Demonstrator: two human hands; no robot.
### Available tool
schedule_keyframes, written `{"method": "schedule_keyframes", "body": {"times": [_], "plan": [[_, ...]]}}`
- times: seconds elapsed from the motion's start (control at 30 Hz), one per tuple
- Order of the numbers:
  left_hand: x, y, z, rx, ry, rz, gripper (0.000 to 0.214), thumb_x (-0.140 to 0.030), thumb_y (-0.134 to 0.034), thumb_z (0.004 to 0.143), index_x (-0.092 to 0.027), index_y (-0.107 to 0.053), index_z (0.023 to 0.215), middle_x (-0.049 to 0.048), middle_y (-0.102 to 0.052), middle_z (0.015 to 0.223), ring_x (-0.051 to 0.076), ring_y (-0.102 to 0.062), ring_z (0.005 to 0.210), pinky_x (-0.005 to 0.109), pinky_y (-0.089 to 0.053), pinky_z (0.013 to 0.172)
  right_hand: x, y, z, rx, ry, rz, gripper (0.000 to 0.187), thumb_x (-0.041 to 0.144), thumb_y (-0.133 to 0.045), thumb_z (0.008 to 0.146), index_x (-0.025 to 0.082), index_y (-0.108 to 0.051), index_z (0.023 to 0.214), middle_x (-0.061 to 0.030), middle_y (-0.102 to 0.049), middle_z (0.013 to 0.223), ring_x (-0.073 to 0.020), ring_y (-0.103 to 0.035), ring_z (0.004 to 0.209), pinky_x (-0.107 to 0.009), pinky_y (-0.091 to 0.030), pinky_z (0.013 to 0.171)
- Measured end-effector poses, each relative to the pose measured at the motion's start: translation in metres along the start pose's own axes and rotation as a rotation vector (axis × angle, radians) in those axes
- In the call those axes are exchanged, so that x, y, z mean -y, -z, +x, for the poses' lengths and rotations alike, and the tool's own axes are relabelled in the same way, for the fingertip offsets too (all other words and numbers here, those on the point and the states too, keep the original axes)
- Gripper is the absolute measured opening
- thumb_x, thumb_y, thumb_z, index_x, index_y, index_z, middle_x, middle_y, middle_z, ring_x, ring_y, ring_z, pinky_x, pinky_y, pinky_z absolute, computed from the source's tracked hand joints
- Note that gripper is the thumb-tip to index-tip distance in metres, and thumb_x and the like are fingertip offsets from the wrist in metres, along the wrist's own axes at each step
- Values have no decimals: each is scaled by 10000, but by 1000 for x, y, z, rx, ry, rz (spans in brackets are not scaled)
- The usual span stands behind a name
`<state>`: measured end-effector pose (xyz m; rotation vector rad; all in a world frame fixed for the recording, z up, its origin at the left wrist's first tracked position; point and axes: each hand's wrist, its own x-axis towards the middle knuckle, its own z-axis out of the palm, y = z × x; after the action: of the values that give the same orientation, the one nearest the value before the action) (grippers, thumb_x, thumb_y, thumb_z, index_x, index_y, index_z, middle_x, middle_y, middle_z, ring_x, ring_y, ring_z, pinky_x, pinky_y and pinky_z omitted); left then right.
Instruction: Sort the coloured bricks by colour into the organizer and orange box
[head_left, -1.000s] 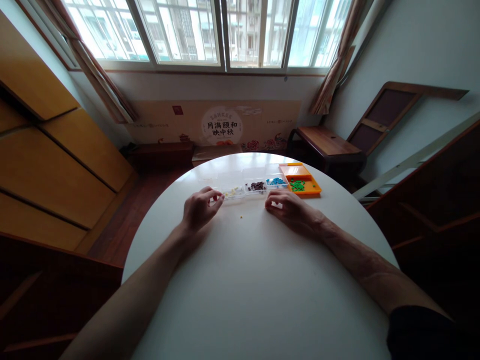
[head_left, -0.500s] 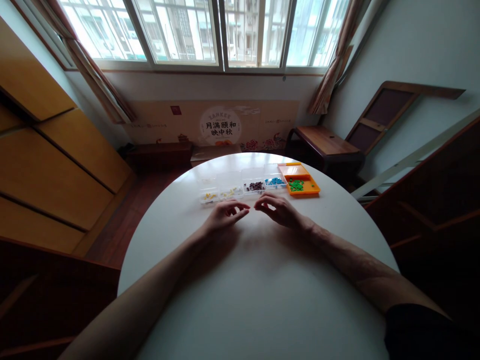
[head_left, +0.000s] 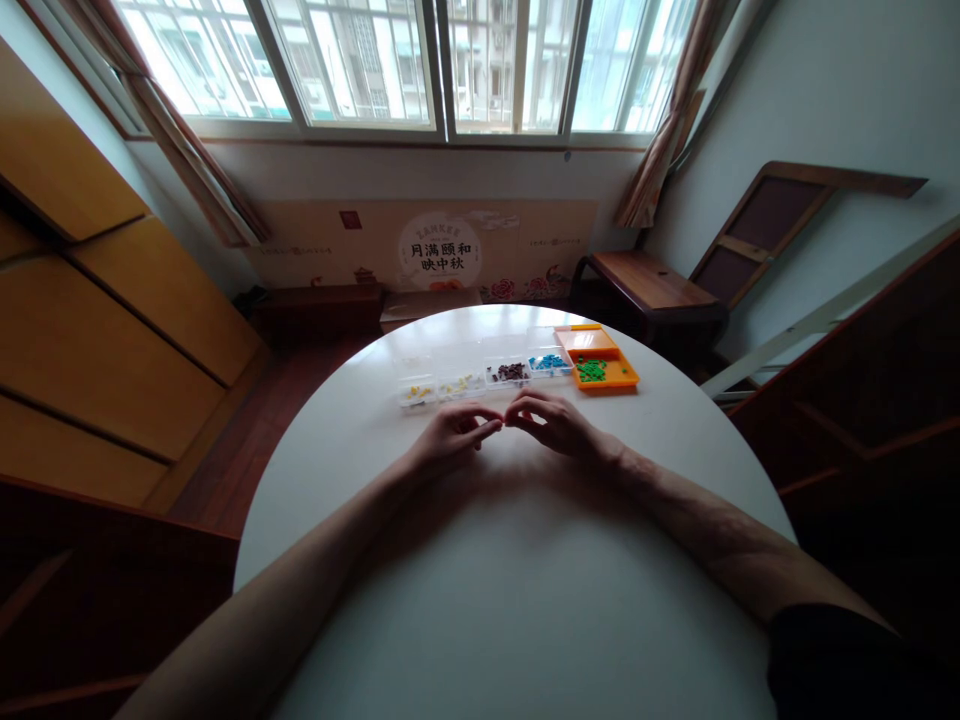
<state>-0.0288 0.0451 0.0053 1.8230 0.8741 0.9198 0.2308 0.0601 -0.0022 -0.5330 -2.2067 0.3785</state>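
Both my hands rest on the round white table (head_left: 510,580), fingertips meeting at its middle. My left hand (head_left: 450,438) is curled, thumb and forefinger pinched together; whatever sits between them is too small to make out. My right hand (head_left: 551,422) is curled the same way, its fingertips touching those of the left. Just beyond them stands a row of clear small boxes: one with yellow bits (head_left: 417,393), one with pale bits (head_left: 461,384), one with dark brown bits (head_left: 510,373), one with blue bits (head_left: 551,362). An orange tray (head_left: 611,376) holds green bits (head_left: 592,370).
Wooden cabinets run along the left wall. A wooden bench (head_left: 649,285) and a leaning wooden frame (head_left: 795,215) stand at the right. A printed board (head_left: 442,250) leans under the windows. The table's near half is bare white surface.
My left hand came away from the leftmost boxes and moved right to the table's middle. My right hand drew left and back. Their fingertips now touch. The small yellow bit on the table is no longer visible.
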Motion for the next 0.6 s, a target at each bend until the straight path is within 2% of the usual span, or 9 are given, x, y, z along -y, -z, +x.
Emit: {"method": "schedule_keyframes", "body": {"times": [0.27, 0.4, 0.5, 0.6], "plan": [[-8, 1, 1, -1, -6, 42, 413, -562, -813, 962, -153, -837, 1012, 15, -726, 728, 98, -556, 552, 213, -407, 521, 0, -2, 0, 26, -4, 4, 184, 379, -622, 1148, 224, -706, 1097, -62, -730, 1036, -161, -692, 818, -296, -580, 761], [-11, 4, 1, -26, -50, 100, 373, -534, -801, 976, -164, -839, 1008, 32, -761, 796, 101, -563, 580, 221, -409, 533, 4, -1, 0, 28, -28, -18, 158, 382, -653, 1132, 231, -674, 1091, -47, -726, 1000, -162, -680, 791, -295, -575, 740], [-10, 14, 3, -150, -90, 175, 338, -508, -789, 988, -175, -839, 1021, 61, -799, 905, 116, -602, 632, 231, -437, 554, 4, -2, 1, 45, -14, -73, 144, 379, -685, 1109, 238, -671, 1134, -62, -742, 1036, -187, -685, 839, -326, -599, 774], [-5, 36, 4, -332, -114, 309, 301, -483, -774, 994, -189, -836, 1000, 72, -812, 989, 133, -630, 683, 256, -494, 617, 4, -1, 2, 109, 38, -113, 162, 330, -678, 1102, 250, -694, 1242, -102, -759, 1179, -242, -710, 1051, -403, -628, 931]]}}
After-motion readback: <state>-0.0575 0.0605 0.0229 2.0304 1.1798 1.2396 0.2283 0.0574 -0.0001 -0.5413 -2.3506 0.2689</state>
